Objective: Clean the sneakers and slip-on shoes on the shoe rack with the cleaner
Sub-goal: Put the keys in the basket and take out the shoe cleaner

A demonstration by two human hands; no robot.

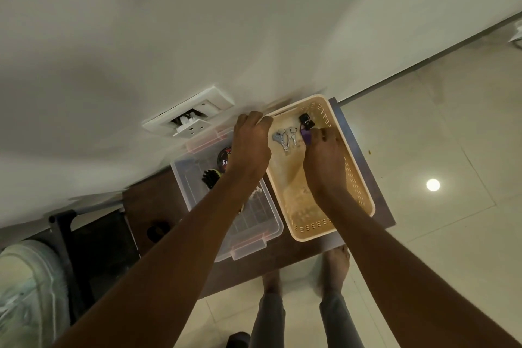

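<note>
A beige perforated basket [360, 189] and a clear plastic box [183, 178] stand side by side on a dark wooden top [152, 203]. My left hand [251, 144] grips the basket's far left rim with curled fingers. Inside the basket, my right hand [324, 155] pinches a purple key tag [306, 136]. Silver keys [285, 137] and a black fob [306, 120] lie beside the tag. The clear box holds a black brush [210, 178] and a round dark tin [224, 157]. A pale sneaker [25, 285] shows at the lower left.
A white wall socket [189, 116] is on the wall just behind the clear box. A small black round object [158, 230] sits on the wooden top. A black rack frame [60, 223] stands left. My bare feet [333, 268] are on pale floor tiles.
</note>
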